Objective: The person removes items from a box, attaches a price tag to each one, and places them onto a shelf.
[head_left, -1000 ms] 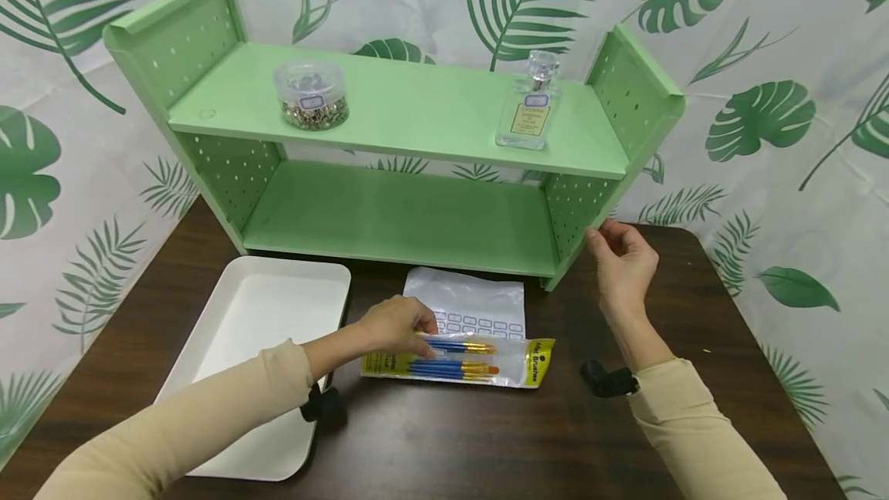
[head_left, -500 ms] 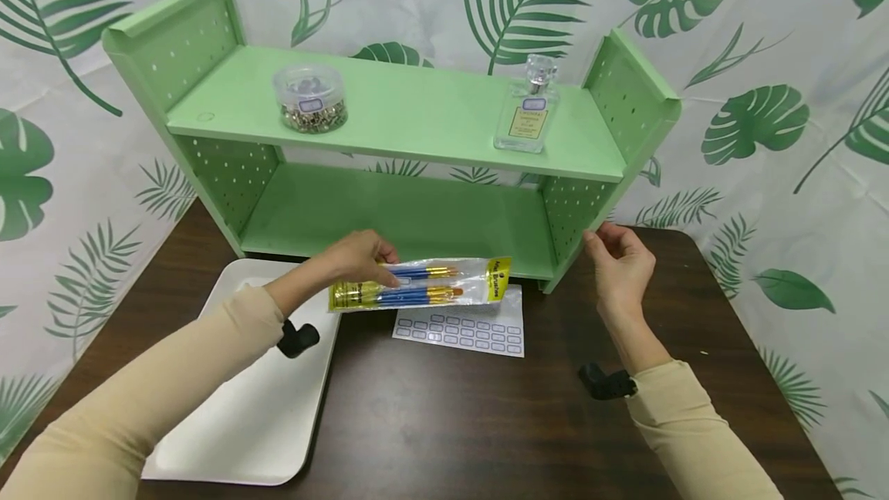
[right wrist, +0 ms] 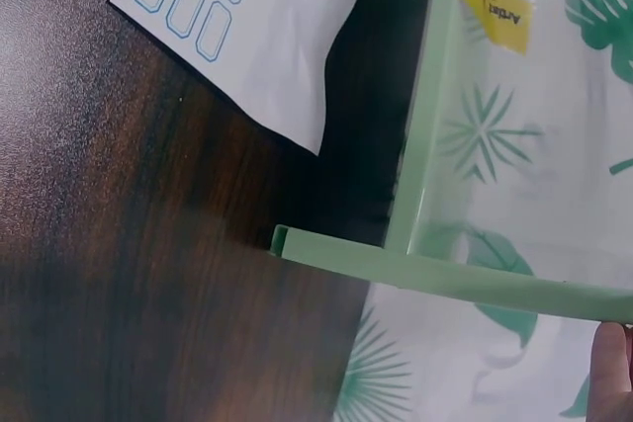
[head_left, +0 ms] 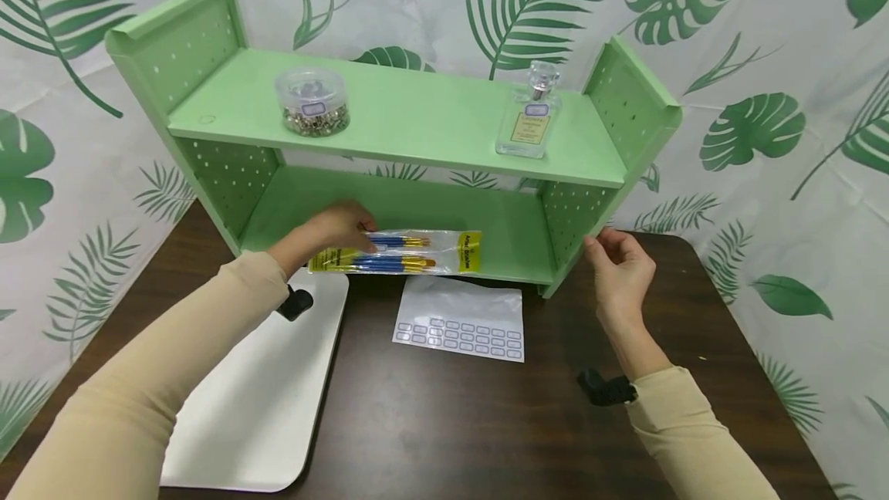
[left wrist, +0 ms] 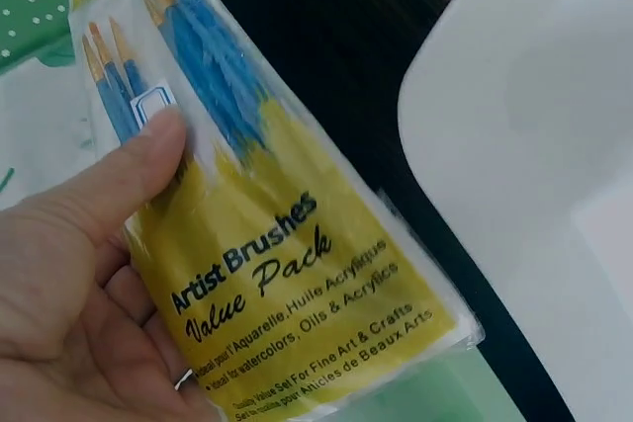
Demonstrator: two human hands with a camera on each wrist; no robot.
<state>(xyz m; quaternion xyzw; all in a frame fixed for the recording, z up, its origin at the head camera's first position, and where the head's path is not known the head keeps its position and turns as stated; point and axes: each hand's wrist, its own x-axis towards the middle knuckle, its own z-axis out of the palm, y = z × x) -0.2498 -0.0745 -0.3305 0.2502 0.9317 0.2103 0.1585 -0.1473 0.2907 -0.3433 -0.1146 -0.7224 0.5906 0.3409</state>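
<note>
My left hand (head_left: 339,227) holds a clear packet of artist brushes (head_left: 403,261) by its left part, over the front edge of the lower board of a green shelf (head_left: 430,118). In the left wrist view the thumb (left wrist: 163,145) presses on the packet (left wrist: 287,274), close to a small blue-edged label (left wrist: 153,103). Blue-handled brushes and a yellow printed card show through the plastic. My right hand (head_left: 623,276) grips the edge of the shelf's right side panel (head_left: 611,195), thumb tip at the edge. The right wrist view shows only that thumb (right wrist: 610,373) at the green frame (right wrist: 435,279).
On the upper board stand a clear round jar (head_left: 315,103) of small metallic pieces and a glass perfume bottle (head_left: 529,118). A label sheet (head_left: 461,307) lies on the dark table (head_left: 444,423) before the shelf. A white tray (head_left: 257,407) lies at left, partly under my left arm.
My left hand has lifted the brush packet off the table and label sheet, carrying it forward and left to the lower board. The right hand stays at the side panel.
</note>
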